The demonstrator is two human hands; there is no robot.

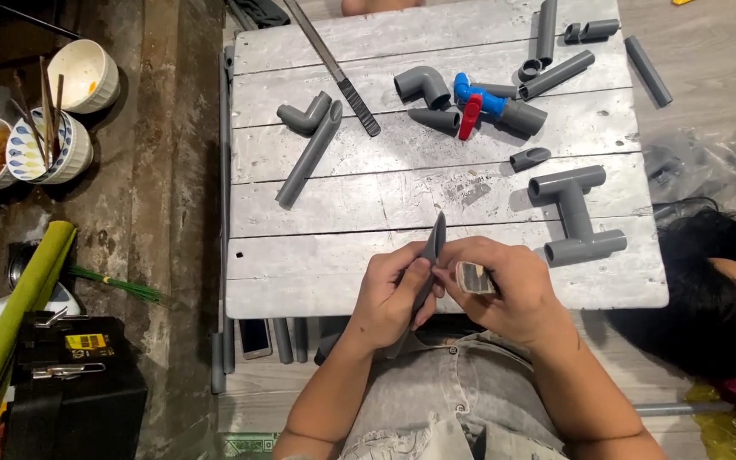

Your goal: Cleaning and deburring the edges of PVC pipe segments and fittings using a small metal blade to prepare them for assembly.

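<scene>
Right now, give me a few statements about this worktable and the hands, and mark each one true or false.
1. The left hand holds a grey pipe piece cut at a slant. True.
2. The right hand is empty. False: it grips a small worn block against the pipe piece.
3. The valve on the table has a red handle. True.
4. The long metal file lies in the person's lap. False: it lies on the table's far side.
5. Three bowls stand on the floor at the left. True.
</scene>
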